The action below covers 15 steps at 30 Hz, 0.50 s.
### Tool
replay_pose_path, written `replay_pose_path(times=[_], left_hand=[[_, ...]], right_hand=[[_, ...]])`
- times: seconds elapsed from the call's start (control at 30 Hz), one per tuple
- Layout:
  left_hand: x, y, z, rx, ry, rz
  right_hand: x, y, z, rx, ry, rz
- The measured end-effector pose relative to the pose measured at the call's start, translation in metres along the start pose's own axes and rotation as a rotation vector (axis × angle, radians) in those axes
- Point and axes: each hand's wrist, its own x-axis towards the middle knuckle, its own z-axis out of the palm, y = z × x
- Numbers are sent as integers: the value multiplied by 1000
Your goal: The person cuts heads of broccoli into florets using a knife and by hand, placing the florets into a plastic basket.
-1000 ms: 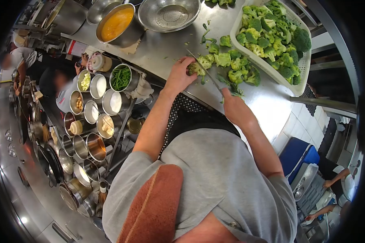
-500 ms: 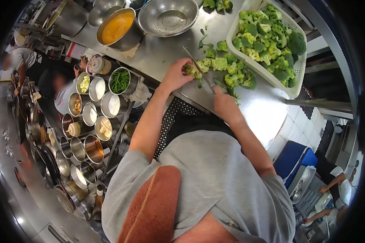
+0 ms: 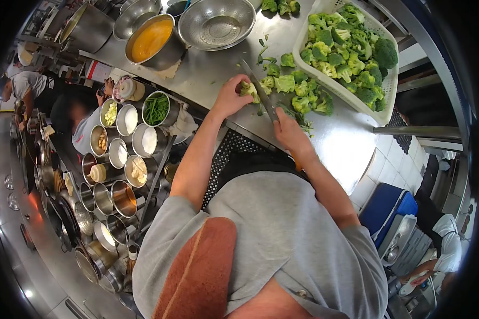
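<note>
Your left hand (image 3: 234,97) gripping broccoli piece (image 3: 248,91) near counter (image 3: 202,66) edge; right clenching knife (image 3: 259,84) alongside, fingers hiding handle.

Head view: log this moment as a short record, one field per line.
Left hand: fingers on a broccoli piece on the steel counter
Right hand: holds a knife by the handle end
Blade: beside the held piece, tip pointing away from the body; contact cannot be told
Loose pieces: cut broccoli, on the counter right of the blade
Basket: white, heaped with broccoli, beyond the loose pieces
Pot: orange contents, far left on the counter
Bowl: metal, beside the pot
</note>
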Motion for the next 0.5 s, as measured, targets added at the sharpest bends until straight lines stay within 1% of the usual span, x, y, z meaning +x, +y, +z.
replay_pose_path(times=[0.03, 0.1, 0.13, 0.2, 0.27, 0.33, 0.37, 0.4, 0.43, 0.47, 0.5], left_hand=[[1, -4, 1, 0, -1, 2], [1, -4, 3, 113, 14, 80], [1, 0, 4, 112, 15, 80], [-1, 7, 10, 253, 85, 91], [0, 11, 12, 279, 114, 70], [2, 15, 15, 305, 141, 56], [0, 16, 17, 187, 173, 8], [-3, 20, 18, 70, 205, -40], [-7, 23, 13, 69, 205, -39], [-11, 26, 3, 83, 159, -57], [-14, 28, -2, 98, 112, -79]], right_hand=[[2, 4, 5, -45, 69, -104], [-1, 5, 6, -63, 49, -72], [-2, 2, 4, -83, 27, -39], [-4, -2, 3, -85, 40, -45], [-4, -3, 4, -86, 50, -52], [1, -2, 2, 159, -66, 72], [-1, -3, 0, 158, -67, 73], [-2, -8, -7, 264, -66, 170], [-3, -14, -14, 370, -62, 266], [-4, -17, -21, 370, -60, 265], [-7, -19, -28, 302, -82, 246]])
